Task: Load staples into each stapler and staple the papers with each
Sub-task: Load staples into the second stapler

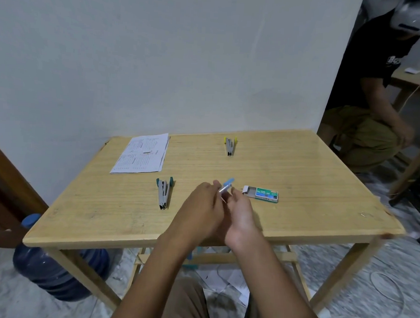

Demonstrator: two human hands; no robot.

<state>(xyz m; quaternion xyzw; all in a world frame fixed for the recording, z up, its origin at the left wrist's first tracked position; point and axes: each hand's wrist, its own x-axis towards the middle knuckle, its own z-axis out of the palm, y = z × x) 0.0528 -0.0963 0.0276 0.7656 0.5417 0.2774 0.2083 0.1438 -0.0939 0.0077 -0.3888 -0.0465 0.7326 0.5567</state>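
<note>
From the middle of the table (324, 189), bare wood lies open at 1 to 2, 4 and 7 o'clock. In the way lie the papers (141, 152) at 10, yellow stapler (229, 146) at 12, staple box (262, 194) at 3, green stapler (163, 193) at 9, and left hand (201, 207) and right hand (241, 211) meeting at the blue stapler (228, 184) at 6.

Dim even light, soft shadows, edges warped, right side perhaps motion-blurred

head cam | over table (300, 188) edge at 6 o'clock | faces forward-down, close | wall (160, 59) at 12 o'clock
</note>
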